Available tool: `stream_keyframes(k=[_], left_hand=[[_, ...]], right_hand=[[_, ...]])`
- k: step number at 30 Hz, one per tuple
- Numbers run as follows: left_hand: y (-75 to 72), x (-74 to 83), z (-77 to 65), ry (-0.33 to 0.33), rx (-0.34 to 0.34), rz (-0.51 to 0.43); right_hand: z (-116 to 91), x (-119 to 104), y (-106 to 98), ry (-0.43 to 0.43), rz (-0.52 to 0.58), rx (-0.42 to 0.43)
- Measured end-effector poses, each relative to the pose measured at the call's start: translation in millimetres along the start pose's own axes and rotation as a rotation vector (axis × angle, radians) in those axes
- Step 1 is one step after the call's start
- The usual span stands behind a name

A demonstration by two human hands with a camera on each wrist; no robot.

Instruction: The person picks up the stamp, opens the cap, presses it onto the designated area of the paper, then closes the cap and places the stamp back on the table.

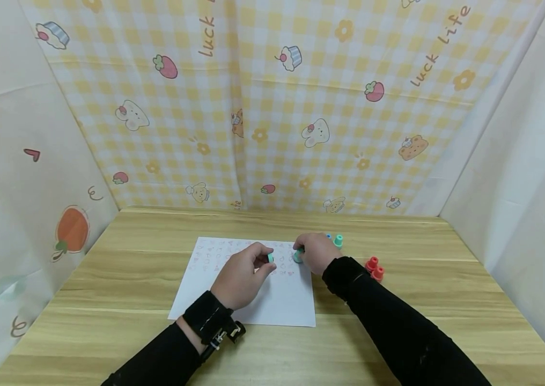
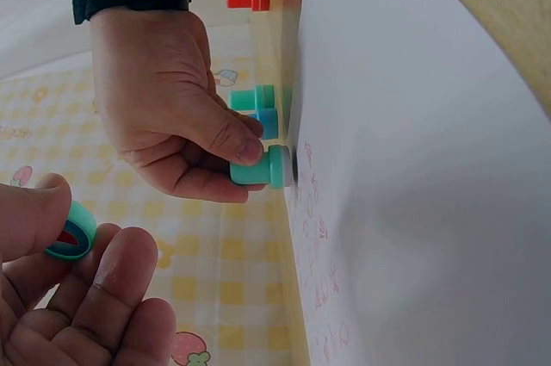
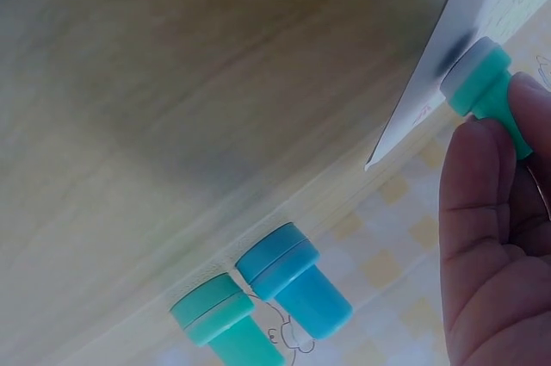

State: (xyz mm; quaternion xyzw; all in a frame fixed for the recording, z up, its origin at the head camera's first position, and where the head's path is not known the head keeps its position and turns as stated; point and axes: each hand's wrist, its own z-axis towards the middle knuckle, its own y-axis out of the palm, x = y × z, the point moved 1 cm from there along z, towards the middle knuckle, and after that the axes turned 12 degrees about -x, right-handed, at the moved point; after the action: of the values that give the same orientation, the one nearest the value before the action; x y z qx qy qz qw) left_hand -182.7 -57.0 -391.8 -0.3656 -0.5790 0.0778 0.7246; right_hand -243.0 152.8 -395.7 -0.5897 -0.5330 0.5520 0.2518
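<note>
A small green stamp (image 3: 482,82) is pinched between the thumb and fingers of my right hand (image 1: 318,253). Its pale end is right at the sheet of white paper (image 1: 277,305), near the right edge. Rows of small red stamped marks (image 2: 320,228) run across the upper part of the sheet. Over the middle of the paper, my left hand (image 1: 241,276) pinches a green stamp cap (image 2: 79,230) by thumb and finger. The cap's opening shows a red patch inside, and the other left fingers are loosely bent.
Beyond my right hand, another green stamp (image 1: 338,241) and a blue stamp (image 3: 297,280) stand close together on the wooden table (image 1: 123,300). Red stamps (image 1: 375,269) stand farther right, beside my right forearm. Patterned cloth (image 1: 272,107) hangs behind the table and at its sides.
</note>
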Motion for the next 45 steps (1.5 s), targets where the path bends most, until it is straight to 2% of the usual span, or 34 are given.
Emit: stream_keyframes(k=[24, 36, 45], left_hand=[[-0.7, 0.1, -0.5, 0.004, 0.001, 0.006], [0.0, -0.3, -0.4, 0.007, -0.001, 0.013], [-0.2, -0.2, -0.2, 0.01, -0.004, 0.016]], right_hand=[[3.9, 1.8, 3.9, 0.001, 0.007, 0.008], [2.6, -0.3, 4.6, -0.01, -0.04, 0.011], [5.0, -3.1, 1.9, -0.003, -0.039, -0.014]])
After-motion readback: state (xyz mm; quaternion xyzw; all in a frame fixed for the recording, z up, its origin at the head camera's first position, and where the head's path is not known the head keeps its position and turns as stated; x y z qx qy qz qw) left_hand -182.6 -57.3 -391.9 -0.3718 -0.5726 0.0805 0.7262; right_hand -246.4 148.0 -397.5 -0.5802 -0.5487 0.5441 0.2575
